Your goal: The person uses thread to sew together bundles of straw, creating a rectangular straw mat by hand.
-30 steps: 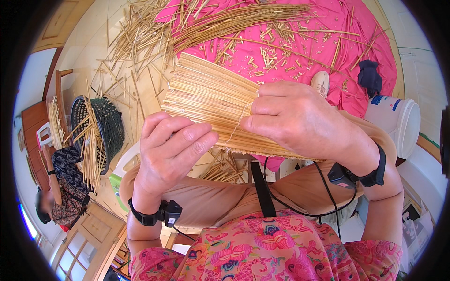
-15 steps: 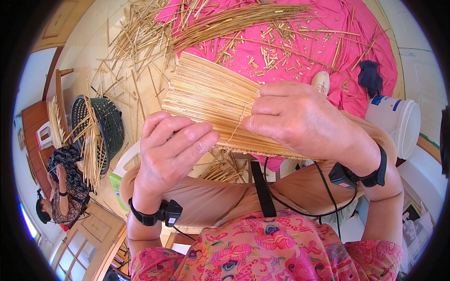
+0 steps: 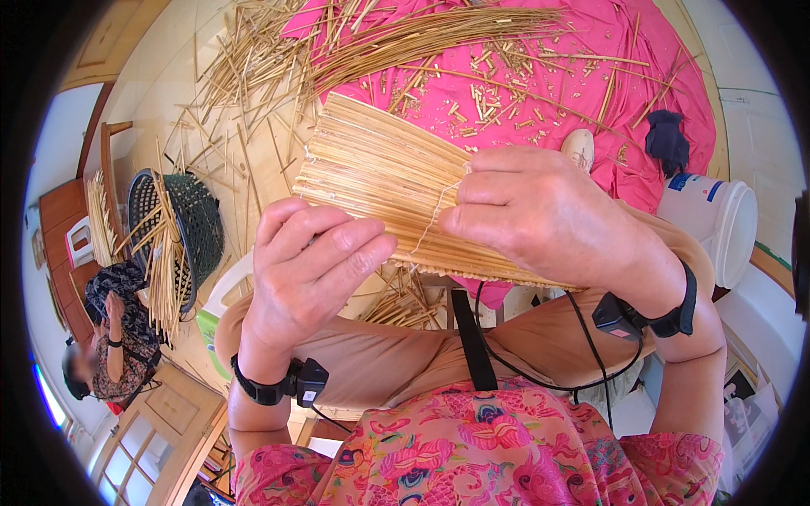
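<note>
A fan-shaped panel of straw stalks (image 3: 380,169), stitched across with pale thread, is held up over my lap. My left hand (image 3: 316,261) has its fingers curled round the panel's lower left edge. On the other side my right hand (image 3: 527,211) grips the panel, its fingers bent over the upper face. A light thread (image 3: 434,215) runs loosely down the stalks beside the right fingertips. Whether the right fingers also pinch this thread is hidden. The lower edge of the panel shows a row of stalk ends.
Ahead, a pink cloth (image 3: 582,76) bears a long stalk bundle (image 3: 422,38) and cut bits. Left, a dark green basket (image 3: 198,219) holds stalks, near another person (image 3: 118,337). At right stands a white bucket (image 3: 726,219). A black cable (image 3: 540,384) loops over my lap.
Both hands and the straw panel have barely shifted. The other person at the left has moved their head and hands slightly.
</note>
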Available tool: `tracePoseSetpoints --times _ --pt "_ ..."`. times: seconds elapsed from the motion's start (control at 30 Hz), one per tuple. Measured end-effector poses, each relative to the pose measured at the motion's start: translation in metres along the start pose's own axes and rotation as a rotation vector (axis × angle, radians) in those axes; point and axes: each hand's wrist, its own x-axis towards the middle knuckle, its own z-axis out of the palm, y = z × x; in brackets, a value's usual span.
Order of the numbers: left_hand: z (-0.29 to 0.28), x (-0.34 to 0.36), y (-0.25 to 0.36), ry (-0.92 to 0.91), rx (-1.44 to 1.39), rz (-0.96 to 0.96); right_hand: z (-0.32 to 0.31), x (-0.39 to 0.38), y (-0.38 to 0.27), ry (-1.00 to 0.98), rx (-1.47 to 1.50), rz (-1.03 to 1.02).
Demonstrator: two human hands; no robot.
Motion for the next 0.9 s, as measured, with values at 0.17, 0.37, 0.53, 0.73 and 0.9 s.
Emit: tracePoseSetpoints --times 0.17,0.37,0.53,0.73,0.9 --pt "0.0002 -0.0001 -0.0009 -0.001 0.009 0.004 -0.0005 0.0005 0.0001 -0.006 -0.006 0.001" --pt "0.0005 -0.0006 -0.0013 -0.001 0.008 0.005 -0.0001 0.0003 0.0006 -0.011 0.003 0.004" --pt "-0.0001 -0.0008 -0.0008 -0.005 0.011 0.003 0.0015 0.0016 -0.0007 -0.015 -0.009 -0.001" --pt "0.0006 -0.0021 -0.0015 0.004 0.006 0.007 0.0008 0.0017 -0.0012 -0.012 -0.01 0.01" --pt "-0.0001 -0.0018 -0.0004 -0.004 0.009 0.002 0.0001 0.0017 -0.0014 -0.005 -0.007 0.003"
